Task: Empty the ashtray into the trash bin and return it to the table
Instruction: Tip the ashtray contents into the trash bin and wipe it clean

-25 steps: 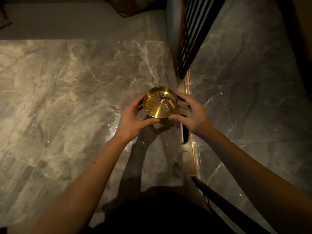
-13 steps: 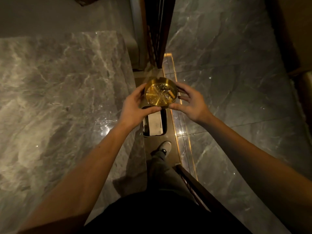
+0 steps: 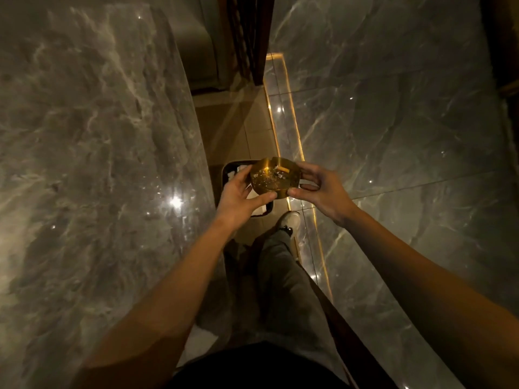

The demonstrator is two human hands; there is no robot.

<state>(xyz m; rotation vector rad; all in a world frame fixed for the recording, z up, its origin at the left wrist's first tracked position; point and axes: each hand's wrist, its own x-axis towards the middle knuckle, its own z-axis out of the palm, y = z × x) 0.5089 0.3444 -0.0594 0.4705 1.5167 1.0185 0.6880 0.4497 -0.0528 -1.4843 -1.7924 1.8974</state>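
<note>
Ashtray point(image 3: 270, 177): round, brass-coloured, gripped by its rim between both hands in the air, its open side tipped a little toward the camera.
Contents: ash flecks and a pale cigarette butt point(image 3: 282, 169) lie inside the bowl, near the far rim.
Left hand point(image 3: 238, 198): fingers curled around the ashtray's left edge, thumb pressed at the near rim, other fingers hidden behind the far side.
Right hand point(image 3: 323, 192): fingers closed on the right edge, thumb at the near rim just across from the left thumb, index finger along the far rim (the remaining fingers are loosely bent beside it, and whether they touch cannot be told).
Trash bin point(image 3: 229, 172): dark, rectangular, on the floor directly below the fingers, with something white inside; much of it is covered by the left hand and ashtray.
Surface point(image 3: 92, 164): grey marble top, glossy, to the left of the left fingers; the ashtray is beyond its edge.
Floor point(image 3: 393, 122): polished marble tiles to the right of the right fingers, with a lit strip running along them.
Shoe point(image 3: 290, 220): light-coloured, below the fingers, just beside the bin.
</note>
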